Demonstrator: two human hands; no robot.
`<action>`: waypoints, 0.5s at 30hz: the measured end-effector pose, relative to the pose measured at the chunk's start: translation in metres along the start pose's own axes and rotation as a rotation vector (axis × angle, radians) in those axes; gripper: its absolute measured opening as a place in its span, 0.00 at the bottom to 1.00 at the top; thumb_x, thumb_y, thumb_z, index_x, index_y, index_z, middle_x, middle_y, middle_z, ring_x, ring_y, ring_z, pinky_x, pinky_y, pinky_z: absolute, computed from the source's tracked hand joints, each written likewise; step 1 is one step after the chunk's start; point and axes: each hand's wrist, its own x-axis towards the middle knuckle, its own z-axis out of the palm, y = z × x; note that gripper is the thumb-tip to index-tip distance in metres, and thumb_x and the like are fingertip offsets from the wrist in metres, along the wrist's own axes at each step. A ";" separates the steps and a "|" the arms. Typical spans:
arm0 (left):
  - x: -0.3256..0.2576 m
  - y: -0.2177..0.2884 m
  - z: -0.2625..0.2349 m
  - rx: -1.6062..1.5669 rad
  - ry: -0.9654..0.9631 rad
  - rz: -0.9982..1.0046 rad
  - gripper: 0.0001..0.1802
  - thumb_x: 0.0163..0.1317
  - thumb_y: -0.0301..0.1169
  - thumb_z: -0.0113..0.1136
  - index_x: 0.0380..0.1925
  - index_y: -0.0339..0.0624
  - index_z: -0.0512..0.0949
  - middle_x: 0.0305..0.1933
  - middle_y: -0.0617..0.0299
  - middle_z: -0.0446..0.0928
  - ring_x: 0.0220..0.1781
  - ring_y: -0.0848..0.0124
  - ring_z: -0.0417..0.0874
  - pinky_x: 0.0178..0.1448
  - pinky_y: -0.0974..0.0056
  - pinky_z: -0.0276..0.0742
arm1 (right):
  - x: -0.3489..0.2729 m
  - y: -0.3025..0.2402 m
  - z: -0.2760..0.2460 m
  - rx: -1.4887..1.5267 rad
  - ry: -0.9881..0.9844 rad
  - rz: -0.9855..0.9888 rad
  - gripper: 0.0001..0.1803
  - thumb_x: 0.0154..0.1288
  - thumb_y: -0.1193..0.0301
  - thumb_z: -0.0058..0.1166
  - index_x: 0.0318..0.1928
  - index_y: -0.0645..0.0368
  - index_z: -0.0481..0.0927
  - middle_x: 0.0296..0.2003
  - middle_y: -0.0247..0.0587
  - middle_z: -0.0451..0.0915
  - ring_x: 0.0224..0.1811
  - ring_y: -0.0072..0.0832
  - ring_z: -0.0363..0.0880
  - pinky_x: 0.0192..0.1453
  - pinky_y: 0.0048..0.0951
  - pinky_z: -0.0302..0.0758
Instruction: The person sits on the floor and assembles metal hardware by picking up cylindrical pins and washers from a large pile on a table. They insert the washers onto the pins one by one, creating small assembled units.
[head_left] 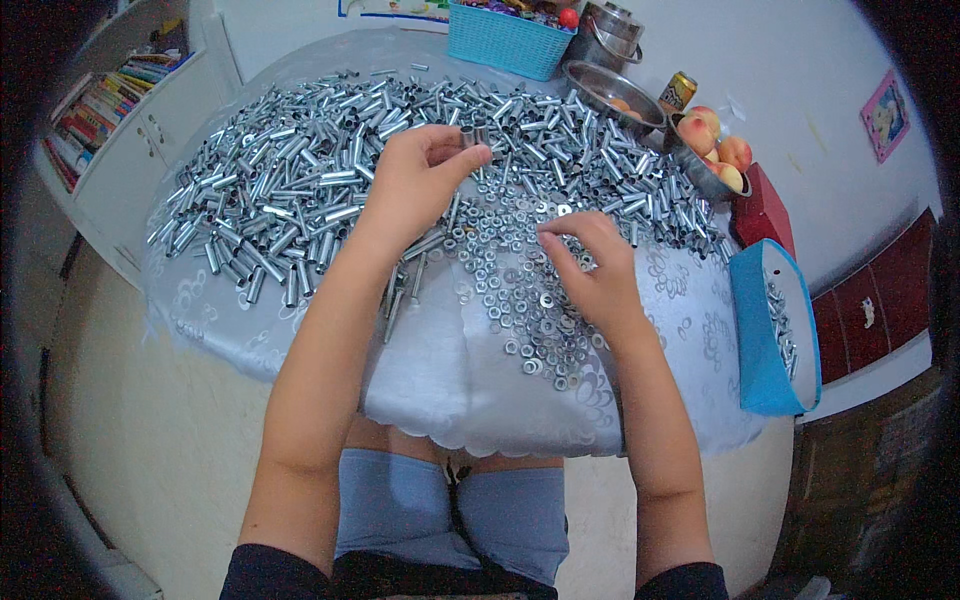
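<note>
My left hand (422,178) is closed over the pile of short silver metal tubes (300,165), with a metal tube (468,136) between thumb and fingers. Lower and to the right, my right hand (598,268) pinches thumb and forefinger together just above the loose nuts and washers (520,300). Whatever lies between those fingertips is too small to make out. Several long bolts (394,305) lie beside my left forearm, at the near edge of the tubes.
A silvery patterned cloth (440,370) covers the table. At the right edge stands a blue fabric bin (752,335) with metal pieces inside. Farther back are a bowl of peaches (715,180), a drink can (678,92), a metal basin (590,80) and a blue plastic basket (508,42).
</note>
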 end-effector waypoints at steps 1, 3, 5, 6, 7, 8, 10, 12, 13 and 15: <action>0.000 0.002 -0.002 0.019 0.005 -0.044 0.11 0.50 0.31 0.61 0.24 0.33 0.75 0.21 0.62 0.76 0.25 0.81 0.71 0.28 0.73 0.66 | 0.001 -0.001 0.002 -0.018 -0.053 -0.007 0.05 0.49 0.76 0.54 0.30 0.58 0.78 0.31 0.41 0.77 0.36 0.36 0.73 0.42 0.32 0.69; 0.005 -0.007 -0.005 0.083 0.001 -0.021 0.11 0.50 0.31 0.61 0.24 0.32 0.75 0.21 0.62 0.76 0.24 0.80 0.72 0.28 0.72 0.66 | 0.003 -0.010 0.008 -0.028 -0.119 -0.058 0.06 0.48 0.76 0.54 0.31 0.58 0.78 0.30 0.41 0.76 0.36 0.36 0.73 0.42 0.33 0.69; 0.008 -0.012 -0.005 0.128 0.018 -0.013 0.12 0.50 0.32 0.62 0.24 0.31 0.75 0.21 0.62 0.76 0.24 0.79 0.72 0.27 0.72 0.66 | 0.010 -0.019 0.014 -0.048 -0.226 -0.179 0.07 0.48 0.75 0.53 0.32 0.57 0.78 0.32 0.39 0.75 0.38 0.36 0.72 0.42 0.33 0.69; 0.007 -0.014 -0.004 0.146 0.040 -0.024 0.12 0.49 0.32 0.62 0.25 0.31 0.76 0.21 0.61 0.76 0.24 0.79 0.73 0.28 0.72 0.67 | 0.012 -0.024 0.021 -0.078 -0.275 -0.238 0.09 0.47 0.75 0.53 0.33 0.56 0.78 0.33 0.39 0.75 0.38 0.35 0.72 0.43 0.33 0.69; 0.008 -0.015 -0.003 0.159 0.058 -0.029 0.12 0.49 0.32 0.62 0.25 0.31 0.76 0.22 0.61 0.76 0.23 0.78 0.73 0.28 0.72 0.67 | 0.015 -0.029 0.028 -0.115 -0.323 -0.296 0.11 0.46 0.76 0.54 0.34 0.55 0.79 0.33 0.38 0.74 0.39 0.34 0.72 0.43 0.32 0.69; 0.008 -0.016 -0.002 0.141 0.084 -0.024 0.12 0.49 0.32 0.62 0.26 0.31 0.76 0.22 0.60 0.76 0.23 0.78 0.73 0.28 0.71 0.67 | 0.017 -0.034 0.035 -0.152 -0.370 -0.353 0.12 0.45 0.77 0.54 0.35 0.54 0.79 0.34 0.37 0.74 0.39 0.34 0.72 0.43 0.32 0.69; 0.009 -0.018 -0.002 0.099 0.140 -0.013 0.13 0.49 0.32 0.62 0.27 0.31 0.77 0.22 0.59 0.77 0.23 0.77 0.74 0.28 0.71 0.68 | 0.022 -0.045 0.045 -0.107 -0.429 -0.408 0.12 0.46 0.76 0.52 0.35 0.54 0.79 0.34 0.38 0.74 0.40 0.33 0.72 0.43 0.31 0.69; 0.011 -0.025 -0.002 0.059 0.144 -0.004 0.13 0.49 0.33 0.62 0.28 0.31 0.77 0.22 0.58 0.77 0.24 0.76 0.75 0.29 0.70 0.69 | 0.024 -0.051 0.052 -0.113 -0.492 -0.472 0.11 0.47 0.75 0.50 0.34 0.55 0.78 0.33 0.38 0.74 0.40 0.33 0.72 0.42 0.31 0.69; 0.012 -0.027 -0.002 0.047 0.148 0.007 0.14 0.49 0.33 0.62 0.28 0.31 0.77 0.22 0.58 0.77 0.24 0.76 0.75 0.29 0.70 0.69 | 0.024 -0.050 0.056 -0.143 -0.526 -0.508 0.11 0.47 0.75 0.49 0.34 0.55 0.78 0.34 0.38 0.73 0.40 0.33 0.72 0.42 0.30 0.69; 0.014 -0.029 -0.001 0.038 0.157 0.039 0.14 0.49 0.33 0.62 0.28 0.30 0.77 0.23 0.57 0.77 0.24 0.74 0.76 0.30 0.69 0.70 | 0.022 -0.047 0.062 -0.182 -0.579 -0.562 0.10 0.47 0.75 0.47 0.33 0.57 0.76 0.34 0.39 0.73 0.41 0.32 0.72 0.42 0.30 0.69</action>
